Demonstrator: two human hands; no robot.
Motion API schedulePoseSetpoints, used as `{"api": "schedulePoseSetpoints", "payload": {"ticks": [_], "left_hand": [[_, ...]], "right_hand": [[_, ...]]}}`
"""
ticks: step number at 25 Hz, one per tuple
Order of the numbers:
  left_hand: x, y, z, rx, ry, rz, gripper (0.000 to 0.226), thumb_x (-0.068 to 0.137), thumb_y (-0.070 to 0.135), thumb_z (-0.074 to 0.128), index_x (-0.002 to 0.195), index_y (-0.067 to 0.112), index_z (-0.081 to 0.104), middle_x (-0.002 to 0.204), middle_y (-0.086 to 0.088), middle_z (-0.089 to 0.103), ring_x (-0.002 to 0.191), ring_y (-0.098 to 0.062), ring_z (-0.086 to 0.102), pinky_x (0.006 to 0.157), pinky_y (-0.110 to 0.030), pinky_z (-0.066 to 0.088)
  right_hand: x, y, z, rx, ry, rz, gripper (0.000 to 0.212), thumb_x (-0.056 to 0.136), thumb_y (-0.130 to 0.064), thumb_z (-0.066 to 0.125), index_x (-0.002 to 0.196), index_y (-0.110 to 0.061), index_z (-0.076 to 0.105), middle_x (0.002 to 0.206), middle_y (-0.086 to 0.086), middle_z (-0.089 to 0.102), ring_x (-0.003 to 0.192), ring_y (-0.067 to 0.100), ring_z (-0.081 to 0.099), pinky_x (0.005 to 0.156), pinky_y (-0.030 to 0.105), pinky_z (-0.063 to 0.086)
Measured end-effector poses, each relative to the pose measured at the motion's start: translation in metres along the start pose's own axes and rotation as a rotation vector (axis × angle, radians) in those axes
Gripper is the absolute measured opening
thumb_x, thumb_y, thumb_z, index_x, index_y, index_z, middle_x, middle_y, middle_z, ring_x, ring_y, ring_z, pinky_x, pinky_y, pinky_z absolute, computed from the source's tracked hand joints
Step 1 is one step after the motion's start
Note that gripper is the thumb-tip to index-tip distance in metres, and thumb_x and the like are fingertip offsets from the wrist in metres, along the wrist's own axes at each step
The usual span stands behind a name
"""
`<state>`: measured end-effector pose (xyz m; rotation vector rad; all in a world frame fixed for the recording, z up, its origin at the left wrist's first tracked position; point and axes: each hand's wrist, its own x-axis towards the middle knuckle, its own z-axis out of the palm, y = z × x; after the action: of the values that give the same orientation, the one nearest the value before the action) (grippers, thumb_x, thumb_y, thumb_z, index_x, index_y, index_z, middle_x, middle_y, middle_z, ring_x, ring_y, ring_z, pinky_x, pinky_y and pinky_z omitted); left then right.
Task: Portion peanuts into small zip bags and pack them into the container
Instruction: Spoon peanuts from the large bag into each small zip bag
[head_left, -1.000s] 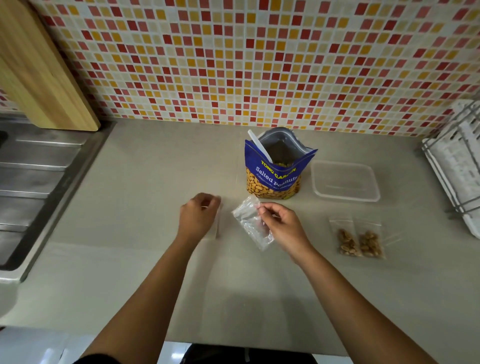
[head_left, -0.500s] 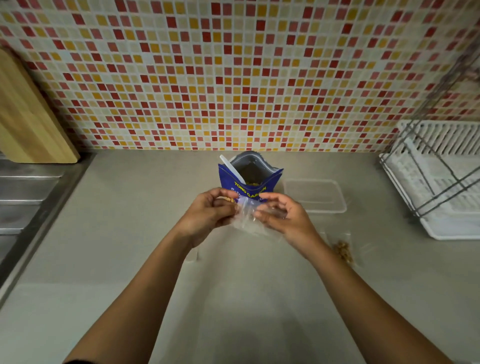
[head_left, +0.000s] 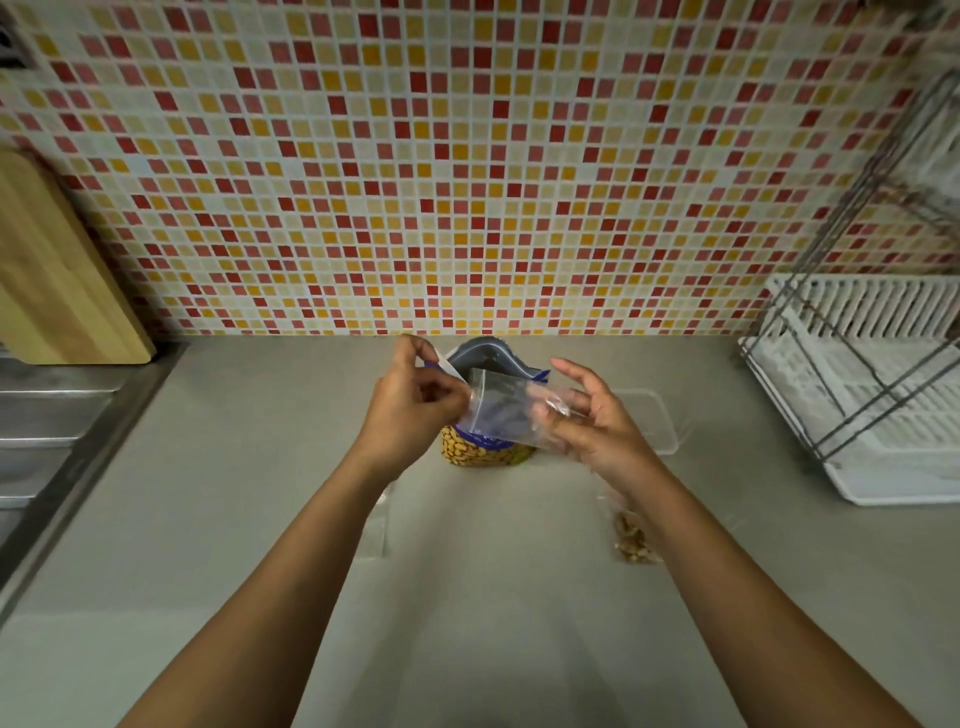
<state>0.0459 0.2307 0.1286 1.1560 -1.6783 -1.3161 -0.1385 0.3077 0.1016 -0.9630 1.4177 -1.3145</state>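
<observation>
The small zip bag (head_left: 501, 410), clear and empty, is held above the counter (head_left: 260, 467), in front of the open blue peanut bag (head_left: 485, 454). The left hand (head_left: 410, 410) pinches its top left corner with the fingers together. The right hand (head_left: 597, 431) holds its right side between thumb and loosely spread fingers. A clear container (head_left: 660, 421) sits just right of the peanut bag. A filled bag (head_left: 634, 538) lies nearer, partly hidden by the right forearm. A white dish rack (head_left: 872, 395) stands at far right.
</observation>
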Motion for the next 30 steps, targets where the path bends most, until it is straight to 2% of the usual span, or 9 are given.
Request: {"api": "schedulePoseSetpoints", "payload": {"ticks": [3,5,8,10,15,22,26,28,30], "left_hand": [[0.003,0.000,-0.003,0.003,0.026,0.018,0.040,0.081,-0.004,0.063,0.087,0.024,0.035,0.077,-0.004,0.071,0.076,-0.024,0.067,0.076,-0.040,0.058],[0.005,0.001,-0.003,0.055,0.041,0.023,0.042,0.080,-0.002,0.064,0.088,0.026,0.035,0.080,-0.006,0.070,0.080,-0.028,0.067,0.076,-0.039,0.058],[0.010,0.004,-0.003,0.050,0.066,0.028,0.041,0.081,-0.003,0.064,0.094,0.024,0.035,0.079,-0.005,0.070,0.079,-0.028,0.067,0.075,-0.037,0.057],[0.013,0.007,-0.002,0.046,0.053,0.028,0.043,0.081,-0.003,0.064,0.091,0.027,0.034,0.079,-0.005,0.070,0.077,-0.026,0.068,0.075,-0.036,0.058],[0.019,0.013,0.007,0.038,0.010,0.062,0.043,0.078,-0.003,0.066,0.090,0.024,0.034,0.075,-0.004,0.070,0.072,-0.023,0.068,0.068,-0.032,0.055],[0.028,0.013,0.017,0.117,0.011,0.075,0.043,0.077,-0.001,0.068,0.100,0.018,0.037,0.075,-0.003,0.070,0.073,-0.023,0.070,0.070,-0.032,0.058],[0.040,0.003,0.012,0.054,0.109,0.049,0.030,0.086,0.021,0.064,0.111,0.019,0.047,0.091,0.003,0.068,0.082,-0.018,0.068,0.068,-0.028,0.056],[0.053,-0.009,0.005,0.264,0.252,0.006,0.036,0.087,0.033,0.061,0.118,0.018,0.054,0.104,0.002,0.062,0.092,-0.016,0.061,0.068,-0.023,0.049],[0.069,-0.025,0.001,0.494,0.237,-0.077,0.044,0.086,0.037,0.061,0.124,0.015,0.057,0.120,-0.006,0.058,0.101,-0.020,0.056,0.071,-0.026,0.044]], "right_hand": [[0.002,-0.002,-0.004,0.040,0.033,-0.009,0.056,0.084,-0.002,0.062,0.133,-0.020,0.041,0.098,0.006,0.069,0.083,0.010,0.070,0.065,0.018,0.053],[0.002,-0.009,-0.004,0.021,0.033,-0.018,0.056,0.088,-0.002,0.057,0.137,-0.019,0.036,0.104,0.003,0.067,0.088,0.006,0.069,0.065,0.014,0.050],[0.002,-0.020,-0.002,-0.365,0.054,-0.148,0.065,0.086,-0.023,0.064,0.140,-0.030,0.028,0.137,-0.012,0.042,0.126,0.002,0.041,0.088,0.008,0.034],[0.001,-0.030,0.000,-0.699,0.017,-0.304,0.077,0.078,-0.038,0.071,0.141,-0.031,0.028,0.140,-0.018,0.032,0.128,-0.002,0.026,0.096,0.008,0.023],[0.019,-0.033,0.015,-1.221,-0.035,-0.569,0.089,0.068,-0.058,0.072,0.141,-0.020,0.037,0.143,-0.002,0.042,0.133,0.016,0.034,0.110,0.026,0.017],[0.035,-0.023,0.013,-1.236,0.065,-0.606,0.073,0.070,-0.055,0.069,0.131,-0.019,0.051,0.127,0.002,0.058,0.122,0.022,0.047,0.106,0.037,0.031],[0.039,-0.022,0.004,-0.941,0.097,-0.513,0.060,0.069,-0.046,0.076,0.121,-0.021,0.059,0.119,-0.003,0.062,0.113,0.014,0.051,0.096,0.029,0.039],[0.040,-0.018,-0.002,-0.737,0.119,-0.469,0.058,0.068,-0.043,0.077,0.119,-0.020,0.060,0.115,-0.006,0.063,0.107,0.008,0.055,0.090,0.022,0.045],[0.042,-0.012,-0.006,-0.587,0.141,-0.424,0.057,0.067,-0.039,0.079,0.118,-0.020,0.059,0.110,-0.007,0.063,0.103,0.003,0.056,0.085,0.017,0.047]]}}
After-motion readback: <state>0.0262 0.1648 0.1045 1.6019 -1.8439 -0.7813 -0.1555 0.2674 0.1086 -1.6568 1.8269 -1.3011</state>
